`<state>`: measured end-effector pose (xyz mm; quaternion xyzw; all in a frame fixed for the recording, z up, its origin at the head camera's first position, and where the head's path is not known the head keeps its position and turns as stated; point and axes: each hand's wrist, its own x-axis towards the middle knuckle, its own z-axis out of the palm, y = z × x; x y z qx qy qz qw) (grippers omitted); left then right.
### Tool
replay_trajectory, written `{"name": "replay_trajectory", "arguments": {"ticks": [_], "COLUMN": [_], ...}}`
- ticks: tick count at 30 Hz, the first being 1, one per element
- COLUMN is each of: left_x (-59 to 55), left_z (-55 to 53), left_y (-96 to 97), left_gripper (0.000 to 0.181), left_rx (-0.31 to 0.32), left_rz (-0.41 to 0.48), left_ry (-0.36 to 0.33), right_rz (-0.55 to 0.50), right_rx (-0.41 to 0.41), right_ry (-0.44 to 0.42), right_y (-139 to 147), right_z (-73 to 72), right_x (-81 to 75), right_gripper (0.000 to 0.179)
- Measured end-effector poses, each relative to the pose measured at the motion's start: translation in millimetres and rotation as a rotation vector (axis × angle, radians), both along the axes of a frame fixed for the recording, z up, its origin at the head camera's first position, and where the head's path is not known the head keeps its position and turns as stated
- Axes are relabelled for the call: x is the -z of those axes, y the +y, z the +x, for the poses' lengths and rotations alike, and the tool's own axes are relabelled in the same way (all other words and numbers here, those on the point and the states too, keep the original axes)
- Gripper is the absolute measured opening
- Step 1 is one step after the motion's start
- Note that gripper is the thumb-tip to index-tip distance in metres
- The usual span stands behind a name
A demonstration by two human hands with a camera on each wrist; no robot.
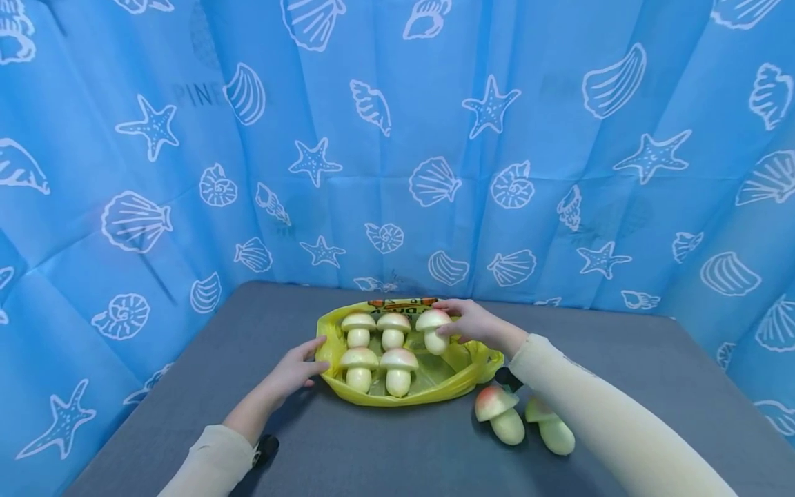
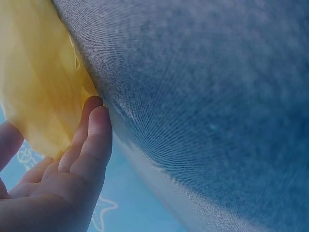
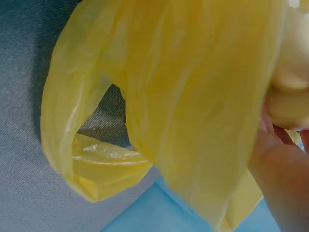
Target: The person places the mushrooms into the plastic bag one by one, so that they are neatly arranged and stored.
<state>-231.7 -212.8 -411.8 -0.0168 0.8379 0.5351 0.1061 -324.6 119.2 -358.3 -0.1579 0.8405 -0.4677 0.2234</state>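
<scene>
A yellow plastic bag [image 1: 404,399] lies spread on the table, its sides standing up round several toy mushrooms [image 1: 399,369] with pale stems and pink-tinged caps, set in rows. Over the bag's right part, my right hand [image 1: 475,323] grips another toy mushroom [image 1: 433,331] between thumb and fingers. At the bag's left end is my left hand [image 1: 295,364], its fingers loosely extended against the plastic. In the left wrist view the left fingertips [image 2: 100,118] touch the yellow bag [image 2: 41,72]. The right wrist view shows the right hand [image 3: 280,164] partly behind yellow plastic [image 3: 203,96].
Two more toy mushrooms, one with a red-tinged cap [image 1: 499,414] and one greener [image 1: 551,428], lie on the grey table [image 1: 385,455] beside the right forearm. A looped bag handle [image 3: 63,121] rests on the tabletop. Behind hangs a blue curtain [image 1: 385,179] with shells and starfish.
</scene>
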Motion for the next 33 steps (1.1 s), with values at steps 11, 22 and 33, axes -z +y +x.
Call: {"name": "replay_trajectory", "arguments": {"ticks": [11,22,33], "left_x": [0.4,-1.4,0.5], "left_z": [-1.2,0.9,-0.8], "left_y": [-1.2,-2.1,-2.5], "left_gripper": [0.059,0.059,0.059], "left_rx": [0.002,0.021,0.023], "left_rz": [0.000,0.001,0.011], "left_ry": [-0.002,0.018,0.015], "right_rz": [0.092,0.139,0.143], "right_rx": [0.062,0.079,0.089], "right_ry": [-0.027,-0.033,-0.024], "right_y": [-14.9,-22.1,-22.5], "right_z": [-7.0,-13.6,-17.1], "right_x": [7.1,11.8,17.6], "right_gripper": [0.060,0.059,0.057]}}
